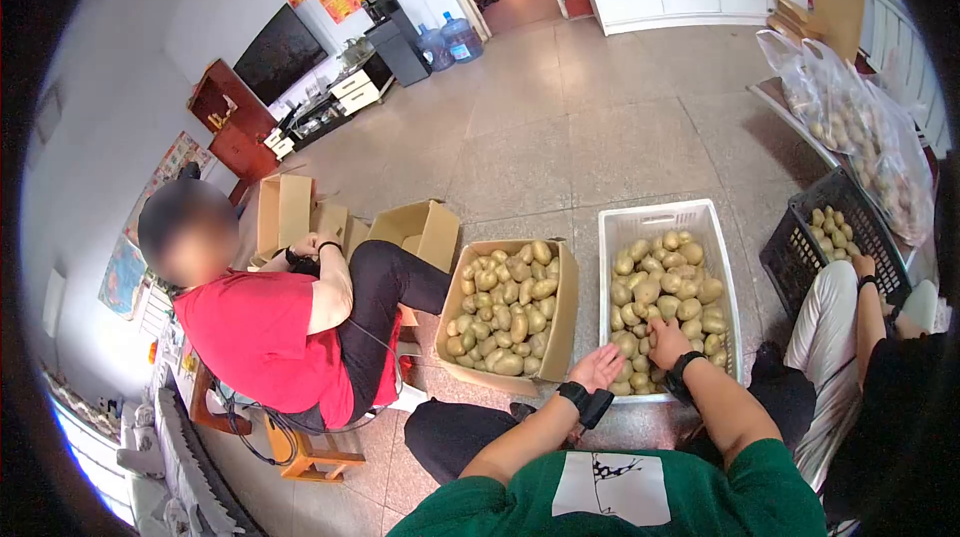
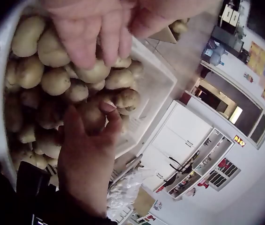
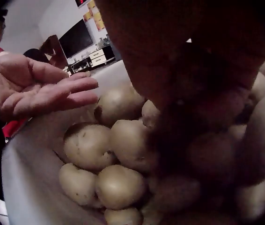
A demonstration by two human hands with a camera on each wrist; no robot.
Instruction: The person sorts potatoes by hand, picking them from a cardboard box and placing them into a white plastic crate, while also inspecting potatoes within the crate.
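Observation:
A white plastic crate (image 1: 722,237) full of potatoes (image 1: 668,272) stands on the floor before me. My left hand (image 1: 598,367) is palm up with its fingers extended, over the crate's near left edge. The left wrist view shows that hand (image 2: 92,28) above the potatoes, holding nothing. My right hand (image 1: 670,345) reaches down into the heap; in the left wrist view its thumb and fingers close around a potato (image 2: 91,117). The right wrist view has the right hand (image 3: 184,56) dark and close, hiding its fingertips, with loose potatoes (image 3: 121,186) beside it.
A cardboard box (image 1: 568,317) of potatoes stands left of the crate, with emptier cardboard boxes (image 1: 425,227) beyond. A person in red (image 1: 260,337) sits at left. At right, another person's hand (image 1: 864,265) is at a black crate (image 1: 785,262) of potatoes, near plastic bags (image 1: 850,107).

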